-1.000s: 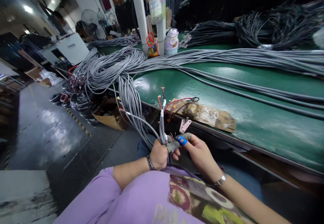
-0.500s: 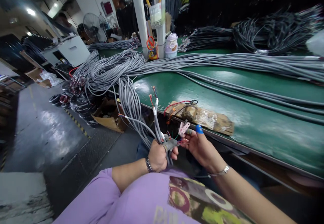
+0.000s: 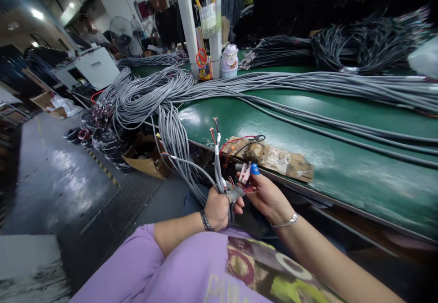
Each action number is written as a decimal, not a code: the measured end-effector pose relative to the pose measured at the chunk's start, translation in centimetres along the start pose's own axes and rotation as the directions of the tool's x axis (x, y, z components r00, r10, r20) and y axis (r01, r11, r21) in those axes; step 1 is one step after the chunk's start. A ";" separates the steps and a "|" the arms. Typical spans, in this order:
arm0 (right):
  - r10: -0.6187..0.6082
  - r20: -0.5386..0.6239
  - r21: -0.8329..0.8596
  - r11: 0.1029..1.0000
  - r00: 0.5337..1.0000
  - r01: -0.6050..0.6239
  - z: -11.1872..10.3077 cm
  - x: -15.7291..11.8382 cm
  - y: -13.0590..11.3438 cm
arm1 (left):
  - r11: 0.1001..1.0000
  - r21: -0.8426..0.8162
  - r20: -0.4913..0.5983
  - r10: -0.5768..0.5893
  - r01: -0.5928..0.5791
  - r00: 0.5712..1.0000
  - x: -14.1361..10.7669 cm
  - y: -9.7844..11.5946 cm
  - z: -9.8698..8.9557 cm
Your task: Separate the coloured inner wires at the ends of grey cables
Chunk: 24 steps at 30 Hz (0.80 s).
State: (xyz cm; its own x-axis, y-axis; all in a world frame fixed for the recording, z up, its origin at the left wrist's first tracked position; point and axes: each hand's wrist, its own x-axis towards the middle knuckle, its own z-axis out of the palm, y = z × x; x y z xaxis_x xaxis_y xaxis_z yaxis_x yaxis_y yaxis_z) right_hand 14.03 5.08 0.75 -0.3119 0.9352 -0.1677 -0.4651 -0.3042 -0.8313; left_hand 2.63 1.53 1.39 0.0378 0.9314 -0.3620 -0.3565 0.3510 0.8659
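My left hand (image 3: 219, 209) is closed around several grey cables (image 3: 218, 168). Their stripped ends, with thin coloured wires, stick up and to the right out of the fist. One thicker grey cable end (image 3: 234, 195) points toward my right hand, with red wires fanning from it. My right hand (image 3: 265, 193), blue tape (image 3: 255, 169) on its thumb, pinches a small pink clip-like tool (image 3: 244, 173) just above those wires. Whether the fingers also touch the wires is hard to make out.
A taped wooden board (image 3: 284, 161) with an orange-handled tool lies on the green bench edge (image 3: 328, 198). Long grey cables (image 3: 290, 79) cross the bench, and a big coil (image 3: 153, 88) hangs over its left end. A cardboard box (image 3: 145, 157) stands on the floor below.
My right thumb has come down onto the pink tool, and the right hand has moved left, closer to the cable end. My left hand with the cables has shifted slightly right.
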 end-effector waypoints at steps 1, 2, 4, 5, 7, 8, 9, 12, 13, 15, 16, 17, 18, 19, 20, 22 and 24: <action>0.015 -0.015 0.026 1.000 1.000 -0.014 0.0 0.0 0.0 | 1.000 -0.003 -0.003 -0.001 0.001 1.000 0.0 0.0 0.0; 0.027 -0.038 0.065 0.998 0.999 -0.025 -0.1 0.0 0.1 | 1.000 -0.005 -0.002 -0.002 0.002 1.000 -0.1 0.0 -0.1; 0.042 -0.094 0.145 0.989 0.995 -0.028 -0.3 0.0 0.2 | 1.000 -0.011 0.003 0.006 -0.006 1.000 -0.3 0.0 -0.2; 0.052 -0.114 0.172 0.985 0.992 -0.032 -0.5 0.1 0.2 | 1.000 -0.013 0.009 0.011 -0.011 1.000 -0.4 0.0 -0.4; 0.085 -0.116 0.193 0.979 0.990 -0.062 -0.8 0.1 0.1 | 1.000 -0.010 0.027 0.013 -0.012 1.000 -0.6 0.0 -0.7; 0.104 -0.104 0.187 0.979 0.989 -0.083 -0.9 0.1 0.0 | 1.000 -0.007 0.040 0.008 -0.007 0.999 -0.7 0.0 -0.9; 0.115 -0.094 0.175 0.980 0.989 -0.097 -0.9 0.1 -0.1 | 1.000 -0.005 0.053 0.001 -0.001 0.999 -0.8 0.0 -1.0; 0.097 -0.108 0.160 0.984 0.989 -0.079 -0.8 0.2 -0.4 | 1.000 -0.011 0.102 -0.028 0.029 0.994 -0.8 0.3 -1.5; 0.081 -0.122 0.157 0.986 0.989 -0.062 -0.7 0.2 -0.4 | 0.999 -0.013 0.122 -0.046 0.048 0.991 -0.7 0.4 -1.6; 0.026 -0.153 0.119 0.993 0.988 -0.008 -0.7 0.1 -0.2 | 0.995 -0.021 0.166 -0.096 0.101 0.981 -0.5 0.7 -1.8; -0.021 -0.177 0.076 0.997 0.984 0.035 -0.7 0.1 0.0 | 0.990 -0.027 0.192 -0.129 0.137 0.973 -0.3 0.8 -1.8; -0.080 -0.209 0.015 0.996 0.975 0.085 -0.8 0.0 0.2 | 0.984 -0.036 0.219 -0.160 0.172 0.963 -0.1 0.9 -1.8; -0.140 -0.240 -0.053 0.990 0.961 0.132 -0.8 0.0 0.4 | 0.978 -0.048 0.243 -0.186 0.203 0.952 0.0 1.0 -1.8; -0.192 -0.265 -0.112 0.979 0.945 0.167 -0.9 0.0 0.6 | 0.971 -0.056 0.264 -0.208 0.230 0.942 0.2 1.1 -1.8; -0.219 -0.277 -0.147 0.972 0.936 0.184 -1.0 0.1 0.8 | 0.966 -0.061 0.279 -0.223 0.249 0.934 0.3 1.2 -1.8; -0.165 -0.251 -0.109 0.984 0.954 0.142 -1.0 0.3 0.9 | 0.964 -0.068 0.282 -0.229 0.257 0.932 0.5 1.2 -1.7; -0.039 -0.182 0.021 0.999 0.983 0.044 -0.8 0.6 0.8 | 0.967 -0.075 0.270 -0.214 0.242 0.939 0.7 1.1 -1.5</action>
State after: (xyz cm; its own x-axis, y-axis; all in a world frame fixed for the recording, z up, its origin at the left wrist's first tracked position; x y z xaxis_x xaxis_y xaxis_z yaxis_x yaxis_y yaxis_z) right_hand 14.16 5.50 -0.43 -0.1374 0.9638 -0.2285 -0.4956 -0.2666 -0.8266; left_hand 0.86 2.40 1.59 0.3638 0.8252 -0.4321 -0.4059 0.5580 0.7238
